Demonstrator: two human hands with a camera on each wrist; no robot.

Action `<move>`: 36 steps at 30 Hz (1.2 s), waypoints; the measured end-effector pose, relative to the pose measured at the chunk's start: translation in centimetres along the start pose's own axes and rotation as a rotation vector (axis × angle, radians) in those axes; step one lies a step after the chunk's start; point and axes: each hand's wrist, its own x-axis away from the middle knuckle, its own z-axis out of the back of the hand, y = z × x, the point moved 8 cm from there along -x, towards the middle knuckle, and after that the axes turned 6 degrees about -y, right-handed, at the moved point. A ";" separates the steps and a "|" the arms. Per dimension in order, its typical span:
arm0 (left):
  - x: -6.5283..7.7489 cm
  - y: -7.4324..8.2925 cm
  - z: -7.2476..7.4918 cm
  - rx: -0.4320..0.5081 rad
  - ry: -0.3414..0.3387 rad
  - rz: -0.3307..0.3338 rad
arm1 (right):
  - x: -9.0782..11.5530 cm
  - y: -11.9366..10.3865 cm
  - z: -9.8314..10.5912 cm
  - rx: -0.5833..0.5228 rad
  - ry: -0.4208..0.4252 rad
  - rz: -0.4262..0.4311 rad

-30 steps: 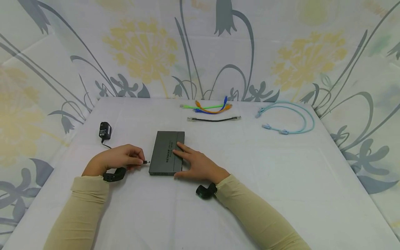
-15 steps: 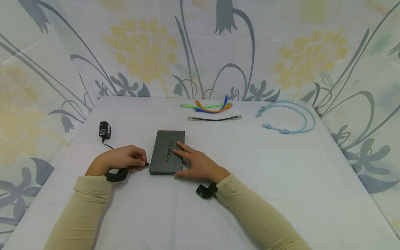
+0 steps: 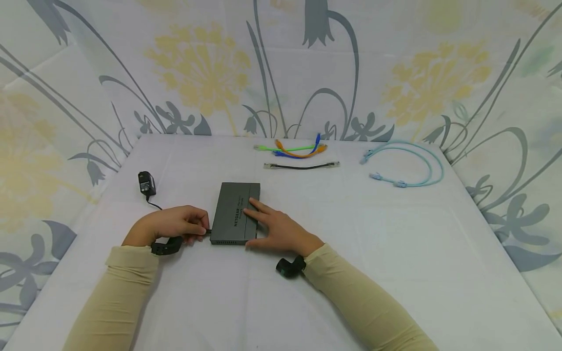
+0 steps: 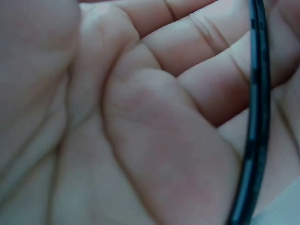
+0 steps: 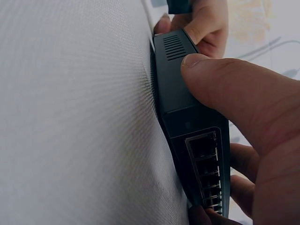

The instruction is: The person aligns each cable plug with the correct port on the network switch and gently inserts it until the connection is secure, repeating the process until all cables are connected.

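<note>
A dark grey NETGEAR network switch (image 3: 226, 214) lies on the white-covered table, left of the middle. My left hand (image 3: 173, 225) pinches the black power cable's plug (image 3: 208, 232) right at the switch's left side; the tip is hidden from view. In the left wrist view the black cord (image 4: 258, 93) runs across the palm. My right hand (image 3: 281, 231) holds the switch from the right, fingers spread over its top and the thumb on the near vented end. Open Ethernet ports (image 5: 206, 159) show along the side facing the right wrist camera.
The black power adapter (image 3: 147, 184) sits behind my left hand. At the back lie green (image 3: 294, 148), blue (image 3: 317, 140) and orange (image 3: 303, 155) short cables and a black one (image 3: 303, 167). A light blue cable (image 3: 432, 165) is coiled at the back right.
My left hand has moved slightly right, bringing the plug up against the switch's left side and drawing the cord along. My right hand stays in place on the switch.
</note>
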 end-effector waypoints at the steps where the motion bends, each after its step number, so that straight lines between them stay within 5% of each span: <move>1: 0.0 0.0 0.0 0.000 0.001 0.004 | 0.0 0.0 0.0 0.001 -0.001 -0.002; 36: -0.6 0.3 0.3 -0.026 0.061 0.012 | 0.0 -0.2 0.2 -0.009 -0.001 0.001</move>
